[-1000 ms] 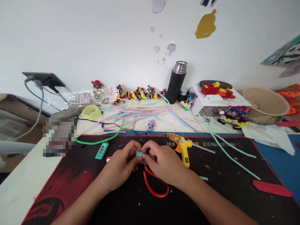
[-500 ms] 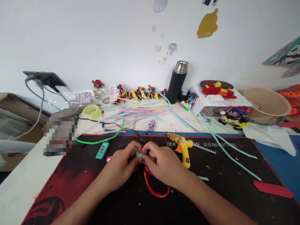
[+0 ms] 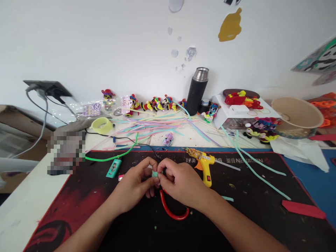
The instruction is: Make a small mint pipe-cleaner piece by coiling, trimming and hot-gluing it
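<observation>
Over the black mat, my left hand pinches a small mint-green piece between thumb and forefinger. My right hand is closed at the right side of that same piece, fingertips touching or nearly touching the left ones. Just below my right hand lies a red curved handle, partly hidden by the hand. A yellow glue gun rests to the right, its nozzle pointing left. The mint-green piece is mostly covered by my fingers.
Pastel fuzzy stems spread behind the mat, with a green stem at left. A teal lighter lies left of my hands. Small figures, a black thermos, a white box and a beige bowl stand along the wall.
The view has shifted slightly. My left hand's lower fingers have spread a little below the piece; both hands still hold it at the same place.
</observation>
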A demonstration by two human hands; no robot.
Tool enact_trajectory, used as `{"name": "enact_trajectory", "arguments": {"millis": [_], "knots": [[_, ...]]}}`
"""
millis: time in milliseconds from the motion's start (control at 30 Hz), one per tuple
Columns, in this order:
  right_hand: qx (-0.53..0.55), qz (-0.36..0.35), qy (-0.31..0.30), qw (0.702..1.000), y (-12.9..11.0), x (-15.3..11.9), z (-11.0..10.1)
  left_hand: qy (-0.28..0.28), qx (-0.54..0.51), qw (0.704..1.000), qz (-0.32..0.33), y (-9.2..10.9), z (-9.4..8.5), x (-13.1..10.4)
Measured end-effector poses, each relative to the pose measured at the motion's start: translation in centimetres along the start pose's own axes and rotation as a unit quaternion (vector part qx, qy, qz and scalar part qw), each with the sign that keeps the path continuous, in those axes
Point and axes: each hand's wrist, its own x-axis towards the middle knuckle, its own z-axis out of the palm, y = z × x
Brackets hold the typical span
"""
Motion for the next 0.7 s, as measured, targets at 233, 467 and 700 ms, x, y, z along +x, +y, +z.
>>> {"name": "enact_trajectory", "arguments": {"millis": [233, 467, 700], "knots": [[0.032, -0.003, 0.017, 0.999, 0.25, 0.01, 0.02, 0.012, -0.010, 0.999, 0.031, -0.25, -0.03, 0.03], [0.073, 0.009, 0.026, 0.997, 0.12, 0.16, -0.26, 0.026, 0.047, 0.995, 0.081, -0.75, -0.11, -0.24], [0.161, 0.023, 0.053, 0.985, 0.31, 0.07, -0.06, 0.054, 0.051, 0.989, 0.126, -0.93, -0.37, -0.35]]}}
